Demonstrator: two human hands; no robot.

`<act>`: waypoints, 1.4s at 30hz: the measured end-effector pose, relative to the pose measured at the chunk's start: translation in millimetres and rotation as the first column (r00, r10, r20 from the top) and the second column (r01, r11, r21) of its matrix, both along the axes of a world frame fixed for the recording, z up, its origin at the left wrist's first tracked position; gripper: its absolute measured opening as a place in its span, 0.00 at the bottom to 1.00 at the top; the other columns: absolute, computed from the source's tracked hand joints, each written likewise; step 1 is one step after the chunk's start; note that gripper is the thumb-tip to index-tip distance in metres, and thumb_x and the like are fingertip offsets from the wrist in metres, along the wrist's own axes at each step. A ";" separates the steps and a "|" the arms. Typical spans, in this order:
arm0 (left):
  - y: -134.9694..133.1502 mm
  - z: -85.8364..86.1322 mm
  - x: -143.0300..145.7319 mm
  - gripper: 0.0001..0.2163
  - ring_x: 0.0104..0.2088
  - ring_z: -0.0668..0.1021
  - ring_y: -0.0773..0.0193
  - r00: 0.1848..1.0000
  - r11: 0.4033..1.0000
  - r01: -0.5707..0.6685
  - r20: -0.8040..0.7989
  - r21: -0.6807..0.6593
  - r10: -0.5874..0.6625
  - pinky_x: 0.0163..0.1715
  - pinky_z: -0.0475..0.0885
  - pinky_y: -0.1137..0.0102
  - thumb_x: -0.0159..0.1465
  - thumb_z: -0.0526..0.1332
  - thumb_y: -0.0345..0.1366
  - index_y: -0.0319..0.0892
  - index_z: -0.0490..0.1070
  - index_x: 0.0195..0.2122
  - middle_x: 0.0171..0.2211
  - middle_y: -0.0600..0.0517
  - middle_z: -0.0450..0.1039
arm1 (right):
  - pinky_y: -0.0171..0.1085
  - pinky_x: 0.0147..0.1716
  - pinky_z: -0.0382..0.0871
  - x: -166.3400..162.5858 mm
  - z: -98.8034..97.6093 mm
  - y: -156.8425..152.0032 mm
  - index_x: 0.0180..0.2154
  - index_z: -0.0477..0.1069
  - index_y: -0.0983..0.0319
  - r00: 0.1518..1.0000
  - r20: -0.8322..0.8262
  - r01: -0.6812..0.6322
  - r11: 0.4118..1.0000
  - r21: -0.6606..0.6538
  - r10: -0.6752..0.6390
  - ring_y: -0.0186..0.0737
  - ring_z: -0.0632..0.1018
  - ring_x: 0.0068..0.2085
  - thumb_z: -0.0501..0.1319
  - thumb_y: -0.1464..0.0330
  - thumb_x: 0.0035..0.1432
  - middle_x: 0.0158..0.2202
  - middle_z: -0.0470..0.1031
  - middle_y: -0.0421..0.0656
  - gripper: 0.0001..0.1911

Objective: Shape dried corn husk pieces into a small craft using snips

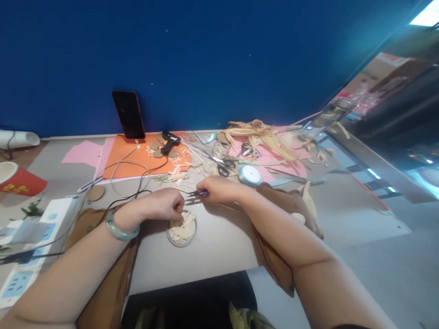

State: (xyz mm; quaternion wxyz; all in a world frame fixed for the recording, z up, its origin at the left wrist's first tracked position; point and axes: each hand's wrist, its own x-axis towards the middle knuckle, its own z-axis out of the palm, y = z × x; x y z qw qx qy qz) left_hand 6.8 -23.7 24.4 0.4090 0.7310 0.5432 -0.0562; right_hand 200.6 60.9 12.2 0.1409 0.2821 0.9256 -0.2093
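Observation:
My left hand (166, 204), with a jade-coloured bangle (120, 228) at the wrist, is closed with its fingertips pinched down at the dish; what they hold, if anything, is hidden. Under it stands a small round dish (181, 245) with pale cut strips (185, 230), likely corn husk, inside. My right hand (219, 189) is closed around small scissors (202, 193), their dark pointed blades toward the left, just above and right of the dish. Both hands are close together but apart.
Behind the hands lie larger scissors (222, 165), a ribbon spool (249, 175), dried husks (264, 137) and a black glue gun (170, 142) on orange paper (118, 162). A phone (128, 114) leans on the blue partition. Cables, a power strip (51, 228) and a red cup (24, 180) are left.

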 end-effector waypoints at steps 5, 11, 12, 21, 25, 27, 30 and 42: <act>0.1 1.6 1.0 0.05 0.22 0.70 0.66 1.000 1.000 -0.003 -0.012 -0.007 0.003 0.21 0.58 0.73 0.48 0.61 0.37 0.42 0.73 0.23 0.20 0.55 0.72 | 0.33 0.26 0.52 -2.2 -0.3 -1.7 0.36 0.78 0.60 0.999 0.029 0.022 1.000 -0.015 -0.021 0.36 0.70 0.28 0.58 0.66 0.54 0.30 0.78 0.43 0.11; 1.4 1.5 0.0 0.04 0.23 0.70 0.66 1.000 1.000 -0.009 0.004 0.001 0.009 0.22 0.58 0.73 0.47 0.62 0.36 0.42 0.73 0.23 0.20 0.55 0.71 | 0.33 0.26 0.53 -2.8 0.9 -1.1 0.36 0.78 0.61 0.998 0.066 -0.002 1.000 0.014 0.001 0.36 0.72 0.29 0.59 0.65 0.54 0.31 0.79 0.45 0.11; 1.7 1.3 -0.3 0.04 0.23 0.70 0.66 1.000 1.000 -0.009 0.002 0.002 0.009 0.22 0.58 0.73 0.48 0.62 0.36 0.42 0.73 0.23 0.20 0.55 0.71 | 0.33 0.26 0.53 -3.0 1.1 -1.8 0.36 0.78 0.61 0.998 0.068 -0.005 1.000 0.026 0.003 0.37 0.72 0.29 0.59 0.64 0.55 0.31 0.79 0.45 0.11; 3.4 1.9 -1.6 0.04 0.24 0.71 0.67 0.998 0.998 -0.057 0.029 0.008 0.057 0.22 0.59 0.74 0.47 0.62 0.35 0.41 0.73 0.23 0.21 0.55 0.72 | 0.33 0.25 0.56 -0.2 3.3 -0.3 0.32 0.77 0.64 0.998 0.022 0.055 0.994 -0.095 -0.054 0.35 0.70 0.25 0.61 0.69 0.48 0.25 0.76 0.43 0.09; 5.4 0.5 -1.5 0.08 0.23 0.71 0.68 0.958 0.980 -0.196 0.206 -0.042 0.201 0.22 0.60 0.75 0.49 0.64 0.38 0.39 0.74 0.27 0.22 0.54 0.73 | 0.31 0.28 0.60 2.7 11.3 5.0 0.30 0.74 0.66 0.916 -0.301 0.085 0.862 -0.499 -0.264 0.31 0.69 0.26 0.61 0.68 0.50 0.24 0.72 0.39 0.07; 6.3 -1.9 -0.5 0.12 0.21 0.69 0.69 0.899 0.962 -0.249 0.343 -0.109 0.272 0.20 0.59 0.75 0.49 0.66 0.41 0.38 0.75 0.31 0.21 0.54 0.72 | 0.31 0.28 0.61 0.2 11.4 1.4 0.29 0.71 0.66 0.823 -0.410 0.031 0.751 -0.659 -0.393 0.30 0.68 0.25 0.63 0.65 0.50 0.23 0.70 0.37 0.09; 6.6 -4.8 1.9 0.14 0.19 0.67 0.70 0.806 0.948 -0.267 0.499 -0.173 0.318 0.19 0.59 0.75 0.50 0.67 0.42 0.37 0.74 0.33 0.19 0.56 0.69 | 0.31 0.27 0.60 -7.0 4.3 -9.9 0.29 0.69 0.65 0.718 -0.467 0.000 0.671 -0.741 -0.516 0.29 0.66 0.25 0.65 0.63 0.50 0.23 0.68 0.36 0.11; -0.2 -0.5 -3.2 0.07 0.22 0.74 0.66 0.939 0.972 0.006 0.336 -0.236 0.076 0.22 0.65 0.75 0.49 0.58 0.30 0.37 0.77 0.25 0.21 0.50 0.75 | 0.33 0.26 0.56 3.9 16.7 6.6 0.31 0.78 0.65 0.963 -0.089 0.249 0.967 -0.061 -0.253 0.34 0.69 0.26 0.63 0.66 0.48 0.25 0.74 0.42 0.10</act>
